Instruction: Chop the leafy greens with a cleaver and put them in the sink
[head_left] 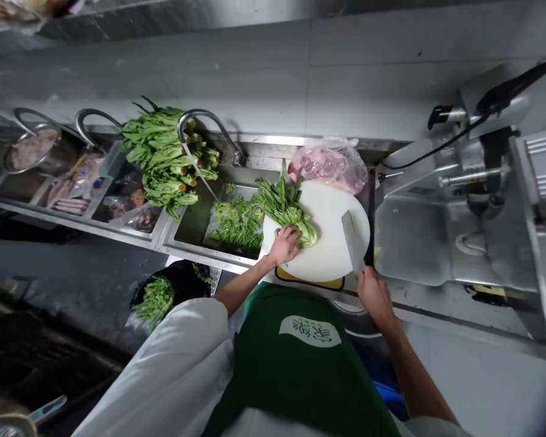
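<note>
My left hand [286, 244] grips a bunch of leafy green vegetables [282, 205] near its pale stem end. The bunch lies on the left part of a round white cutting board [327, 261], its leaves pointing to the far side. My right hand [374, 295] is closed round the handle of a cleaver [353, 240] at the board's right side. The blade is apart from the greens, with bare board between them. Cut leaves [236, 221] lie in the sink just left of the board.
More greens [168, 161] are piled left of a curved faucet [209, 114]. Bagged raw meat [330, 165] sits behind the board. A metal slicing machine [414, 237] stands at the right. Below the counter, a black-lined bin [182, 282] contains green scraps. Sinks at far left hold packaged food.
</note>
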Action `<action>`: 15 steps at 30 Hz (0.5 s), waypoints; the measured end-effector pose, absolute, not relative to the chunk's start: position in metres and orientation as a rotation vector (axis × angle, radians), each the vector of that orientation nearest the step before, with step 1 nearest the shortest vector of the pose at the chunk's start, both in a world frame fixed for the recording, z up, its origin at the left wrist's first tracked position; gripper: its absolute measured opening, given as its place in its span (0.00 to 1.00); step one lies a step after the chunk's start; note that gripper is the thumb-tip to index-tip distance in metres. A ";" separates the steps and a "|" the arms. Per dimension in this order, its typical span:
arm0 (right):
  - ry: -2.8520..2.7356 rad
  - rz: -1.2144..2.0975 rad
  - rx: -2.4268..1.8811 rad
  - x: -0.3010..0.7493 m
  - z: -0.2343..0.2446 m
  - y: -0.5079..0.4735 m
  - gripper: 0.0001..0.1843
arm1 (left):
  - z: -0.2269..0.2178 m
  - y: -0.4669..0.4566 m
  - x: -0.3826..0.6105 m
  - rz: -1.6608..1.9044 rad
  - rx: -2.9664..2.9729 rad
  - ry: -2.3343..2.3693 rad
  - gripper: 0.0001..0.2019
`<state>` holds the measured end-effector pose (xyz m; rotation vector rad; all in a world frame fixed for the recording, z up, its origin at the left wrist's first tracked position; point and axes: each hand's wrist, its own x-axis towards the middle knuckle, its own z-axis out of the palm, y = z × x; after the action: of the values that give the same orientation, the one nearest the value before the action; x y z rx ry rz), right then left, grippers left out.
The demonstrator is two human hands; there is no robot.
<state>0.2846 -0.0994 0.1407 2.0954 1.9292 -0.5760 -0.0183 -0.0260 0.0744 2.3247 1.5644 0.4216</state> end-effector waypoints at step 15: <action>2.429 -0.464 1.521 0.252 0.169 -0.056 0.14 | 0.051 -0.016 0.015 1.092 2.187 1.708 0.10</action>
<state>0.2522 -0.0564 0.1689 1.5214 2.4286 -0.4635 0.0153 -0.0161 0.0506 2.1871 1.7080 1.0916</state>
